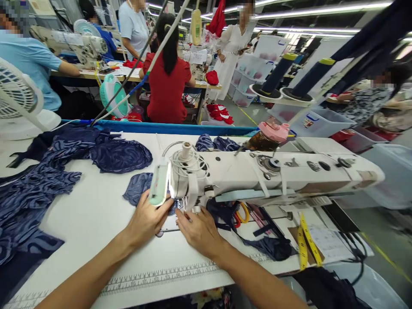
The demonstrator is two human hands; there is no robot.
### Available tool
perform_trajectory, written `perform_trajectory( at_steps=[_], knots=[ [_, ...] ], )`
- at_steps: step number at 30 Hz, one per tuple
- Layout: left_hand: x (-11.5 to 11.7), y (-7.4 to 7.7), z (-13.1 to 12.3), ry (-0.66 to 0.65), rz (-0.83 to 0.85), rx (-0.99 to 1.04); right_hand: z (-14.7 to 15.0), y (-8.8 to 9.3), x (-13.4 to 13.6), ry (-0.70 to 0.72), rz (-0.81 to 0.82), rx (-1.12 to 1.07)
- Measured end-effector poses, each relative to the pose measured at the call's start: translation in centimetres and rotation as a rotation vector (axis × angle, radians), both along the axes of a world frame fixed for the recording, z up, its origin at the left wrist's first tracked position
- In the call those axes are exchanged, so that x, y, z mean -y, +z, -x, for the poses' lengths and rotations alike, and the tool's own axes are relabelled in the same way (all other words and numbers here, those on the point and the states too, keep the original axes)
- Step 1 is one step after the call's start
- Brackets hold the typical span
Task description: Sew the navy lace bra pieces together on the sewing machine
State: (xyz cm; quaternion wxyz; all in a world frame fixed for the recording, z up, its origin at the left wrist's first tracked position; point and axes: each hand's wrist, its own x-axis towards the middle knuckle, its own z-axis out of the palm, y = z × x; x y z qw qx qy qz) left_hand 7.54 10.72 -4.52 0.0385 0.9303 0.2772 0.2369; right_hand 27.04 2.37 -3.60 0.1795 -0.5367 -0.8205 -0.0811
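My left hand (148,219) and my right hand (200,231) rest side by side on the white table (96,214), right at the needle end of a white sewing machine (257,171). Both hands lie flat with fingers pressed down on a small navy fabric piece (137,186) that runs under the machine's head. The fingertips of both hands meet near the presser foot (180,204). Part of the fabric is hidden by the hands and the machine's light (159,184).
A pile of navy patterned fabric (38,189) covers the table's left. Scissors (241,213), a yellow tape measure (307,242) and dark straps lie to the right under the machine arm. A white fan (19,98) stands far left. Other workers sit at tables beyond.
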Motion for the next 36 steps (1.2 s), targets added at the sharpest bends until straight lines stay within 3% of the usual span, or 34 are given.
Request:
perform_trajectory(
  at_steps=[3,7,9,12,19,29,36],
  knots=[
    [0.3,-0.5,0.6,-0.108,-0.078,0.006,-1.9,1.2,0.4,-0.026,0.011,-0.039],
    [0.3,-0.7,0.8,-0.106,-0.087,0.006,-7.1,3.0,1.8,-0.265,0.002,-0.14],
    [0.3,-0.7,0.8,-0.105,-0.086,0.007,-9.5,3.3,2.6,-0.374,-0.007,-0.157],
    [0.3,-0.5,0.7,-0.103,-0.083,0.008,-11.3,2.8,3.2,-0.429,-0.044,-0.12],
    [0.3,-0.3,0.7,-0.114,-0.045,0.02,-10.1,0.8,1.2,-0.393,-0.019,0.022],
    [0.2,0.1,0.6,-0.133,-0.097,0.001,-10.7,1.5,2.9,-0.405,-0.078,0.087],
    [0.4,-0.1,0.7,-0.117,-0.076,-0.009,-9.4,2.1,0.1,-0.46,0.248,0.222]
  ],
)
